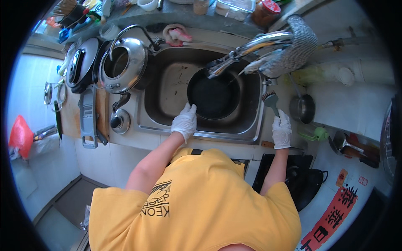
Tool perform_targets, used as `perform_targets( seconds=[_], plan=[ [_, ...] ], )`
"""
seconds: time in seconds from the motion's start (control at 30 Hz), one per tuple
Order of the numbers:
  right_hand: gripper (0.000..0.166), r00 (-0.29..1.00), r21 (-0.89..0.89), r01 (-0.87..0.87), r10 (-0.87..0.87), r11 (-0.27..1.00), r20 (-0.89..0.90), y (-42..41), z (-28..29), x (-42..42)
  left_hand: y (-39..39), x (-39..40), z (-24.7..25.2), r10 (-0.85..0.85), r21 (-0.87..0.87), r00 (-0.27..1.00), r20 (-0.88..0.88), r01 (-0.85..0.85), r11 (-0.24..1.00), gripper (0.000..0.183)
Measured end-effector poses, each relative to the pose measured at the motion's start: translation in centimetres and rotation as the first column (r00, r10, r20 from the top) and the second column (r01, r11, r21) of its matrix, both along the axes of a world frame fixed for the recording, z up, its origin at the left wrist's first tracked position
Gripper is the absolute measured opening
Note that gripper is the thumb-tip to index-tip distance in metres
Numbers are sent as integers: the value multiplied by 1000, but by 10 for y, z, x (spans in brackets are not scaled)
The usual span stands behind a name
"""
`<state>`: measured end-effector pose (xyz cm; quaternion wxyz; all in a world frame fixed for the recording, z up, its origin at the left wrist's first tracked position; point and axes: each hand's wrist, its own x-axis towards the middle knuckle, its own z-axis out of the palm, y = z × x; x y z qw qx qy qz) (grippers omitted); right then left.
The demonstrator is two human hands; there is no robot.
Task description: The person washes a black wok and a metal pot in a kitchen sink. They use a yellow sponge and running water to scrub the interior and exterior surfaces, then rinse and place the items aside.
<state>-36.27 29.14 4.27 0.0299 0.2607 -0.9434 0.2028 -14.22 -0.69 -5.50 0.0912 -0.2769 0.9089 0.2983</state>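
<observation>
A round dark pan [213, 97] sits in the stainless steel sink [169, 84], under the chrome faucet [229, 58]. My left hand [184, 122], in a white glove, touches the pan's lower left rim at the sink's near edge. Beyond the sink's right edge, my right hand [281, 130], gloved too, grips the handle of a grey-green dish brush [271, 102], whose bristles point away from me. A thin stream of water seems to run into the pan. The pan's handle cannot be made out.
Left of the sink stand a steel kettle [138, 69], its lid [120, 121] and a grey grater [88, 116] on a wooden board [70, 116]. A small saucepan [302, 108] and a green-handled item [318, 134] are at right. A black wok [309, 188] rests on the stove beyond my right forearm.
</observation>
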Motion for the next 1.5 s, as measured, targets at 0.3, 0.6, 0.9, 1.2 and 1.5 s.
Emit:
perform_targets(
  seconds=[0.3, 0.6, 0.9, 1.2, 1.5],
  plan=[
    [31, 814, 507, -553, 298, 660, 499, -185, -69, -4, -9, -23, 25, -34, 140, 990, 136, 15, 990, 33],
    [24, 401, 520, -854, 629, -6, 666, -241, -176, 24, -12, -19, -21, -113, 162, 993, 22, 108, 981, 22],
    [28, 441, 667, -745, 755, 6, 486, -234, -214, 18, -16, -24, -16, -218, 185, 974, 59, 204, 961, 19],
    [25, 766, 773, -615, 353, 156, 538, -211, -98, -3, -10, -20, -28, 43, 395, 999, -20, -32, 918, 14],
    [26, 695, 637, -719, 255, 279, 672, -187, -127, -1, -10, -21, -25, -7, 348, 1000, -4, 8, 937, 21]
  ],
)
